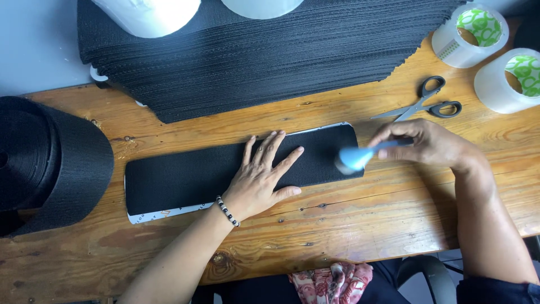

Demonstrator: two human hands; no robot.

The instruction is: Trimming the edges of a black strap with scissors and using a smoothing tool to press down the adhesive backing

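Pressing flat with spread fingers (275, 155), left hand (260, 183) wide open and gripping nothing, just pinning the black fabric strip (185, 177) down near its middle. Curling tight around a light blue brush (360, 157), right hand (424, 143) closed on the handle, blurred head touching the strip's right end close to the lower edge. Lying lengthwise across the wooden workbench (349, 225), black strip sitting on a pale backing sheet (163, 213) peeking out along the bottom and top right. Judging the work: keeping the flat palm close to the brush to stop the fabric creeping, stroking outward toward the rounded end, staying inside the edge rather than spilling onto the wood. Resting behind, a stack of black mesh sheets (253, 62); sitting far left, a big roll of black webbing (50, 157). Waiting beyond the right hand, scissors (422, 104) and two clear tape rolls (469, 36) (509, 79), well apart from the strip. Beaded bracelet (227, 211) circling the left wrist.
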